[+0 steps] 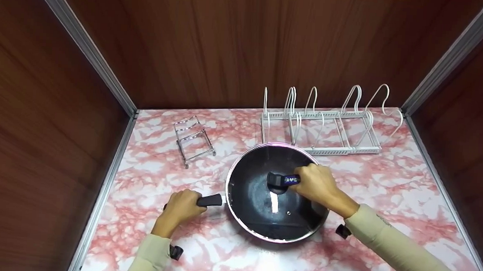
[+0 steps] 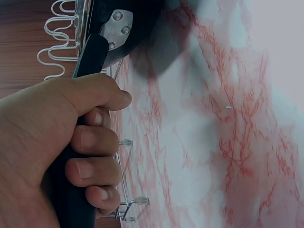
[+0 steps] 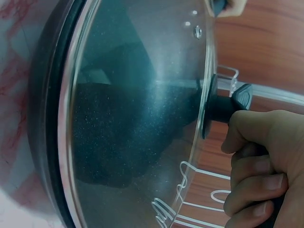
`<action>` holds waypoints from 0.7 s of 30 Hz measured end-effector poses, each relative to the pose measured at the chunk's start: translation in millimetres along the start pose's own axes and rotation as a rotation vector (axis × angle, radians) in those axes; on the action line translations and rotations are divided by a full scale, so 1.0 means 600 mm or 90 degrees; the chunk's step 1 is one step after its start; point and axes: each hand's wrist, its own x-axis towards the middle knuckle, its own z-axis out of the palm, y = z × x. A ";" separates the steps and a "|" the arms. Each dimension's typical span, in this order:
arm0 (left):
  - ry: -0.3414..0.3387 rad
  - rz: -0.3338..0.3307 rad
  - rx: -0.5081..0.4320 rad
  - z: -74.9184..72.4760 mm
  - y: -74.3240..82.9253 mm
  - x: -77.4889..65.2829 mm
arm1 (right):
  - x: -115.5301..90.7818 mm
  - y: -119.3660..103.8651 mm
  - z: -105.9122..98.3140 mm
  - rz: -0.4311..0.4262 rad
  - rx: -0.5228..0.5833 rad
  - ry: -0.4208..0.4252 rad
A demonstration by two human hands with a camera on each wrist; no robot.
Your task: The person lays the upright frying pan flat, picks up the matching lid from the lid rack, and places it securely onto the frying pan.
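A dark wok [image 3: 40, 102] is covered by a glass lid [image 1: 251, 174] with a metal rim, in the middle of the head view. My left hand [image 1: 182, 207] grips the wok's long black handle [image 1: 211, 200] at the left; in the left wrist view its fingers curl around the handle. My right hand [image 1: 316, 184] holds the black lid handle [image 1: 277, 180], which extends sideways from the lid's centre. In the right wrist view the lid sits on the wok's rim. Whether the wok's base touches the table is hard to tell.
Behind the wok, a white wire rack [image 1: 328, 151] with upright loops stands near the back wall [image 1: 247, 48]. A small chrome wire stand [image 1: 195, 141] is at the back left. The table [image 1: 146, 180] has a red-and-white marbled top, with wood-look panels on three sides.
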 end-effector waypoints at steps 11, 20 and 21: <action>0.001 0.001 -0.002 -0.004 0.001 0.000 | 0.004 -0.002 -0.007 -0.009 -0.003 -0.032; -0.010 -0.010 -0.011 -0.003 0.001 0.000 | 0.001 -0.003 -0.005 -0.005 -0.004 -0.040; -0.009 -0.010 -0.012 -0.003 0.001 0.000 | 0.000 -0.002 -0.005 -0.005 -0.006 -0.040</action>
